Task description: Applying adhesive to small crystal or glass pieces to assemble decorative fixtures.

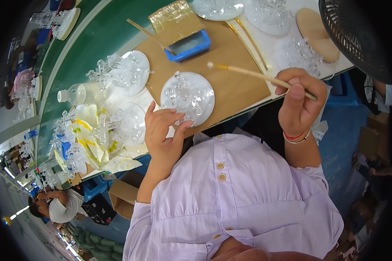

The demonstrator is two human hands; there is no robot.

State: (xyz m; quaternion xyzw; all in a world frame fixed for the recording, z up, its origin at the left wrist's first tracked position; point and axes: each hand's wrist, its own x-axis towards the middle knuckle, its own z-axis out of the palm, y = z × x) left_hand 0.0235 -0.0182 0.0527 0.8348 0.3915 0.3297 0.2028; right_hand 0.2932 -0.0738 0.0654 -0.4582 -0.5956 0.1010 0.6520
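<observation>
Lilac shirt [248, 182]: nearest the head camera — fills the lower middle.
Right hand [301, 98]: right of centre, grasping a thin brush [248, 73], tip pointing left.
Left hand [163, 130]: left of centre, fingers curved at the white disc's [206, 89] lower-left edge — gripping or merely touching, cannot tell.
White disc: mid-frame, on brown board [241, 89], bearing clear pieces [185, 99].
Blue tray [200, 43]: upper middle.

Paintbrush handle [252, 74] is showing smooth wood; transparent ornament [186, 98] is presenting glossy, plastic-looking surfaces; cardboard sheet [231, 56] is appearing matt.
</observation>
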